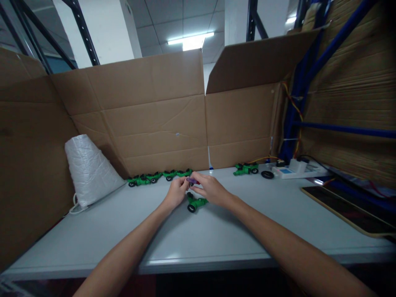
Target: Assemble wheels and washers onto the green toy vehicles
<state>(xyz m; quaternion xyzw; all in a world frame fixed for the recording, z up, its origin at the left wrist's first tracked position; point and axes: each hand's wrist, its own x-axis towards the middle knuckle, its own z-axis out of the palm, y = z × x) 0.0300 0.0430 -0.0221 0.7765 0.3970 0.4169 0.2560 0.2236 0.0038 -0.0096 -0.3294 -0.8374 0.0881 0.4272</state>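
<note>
My left hand and my right hand meet near the middle of the table, fingers pinched together. Between the fingertips is a small purple piece with dark parts; its kind is too small to make out. Both hands appear closed on it. Just below them, a green toy vehicle with black wheels lies on the white table, partly hidden by my right hand. It looks incomplete in outline because of that overlap.
Green toy vehicles stand in a row at the back left, and another toy vehicle at the back right beside a black ring. A white wrapped cone, a power strip and a dark tablet-like panel flank them. Cardboard walls the back.
</note>
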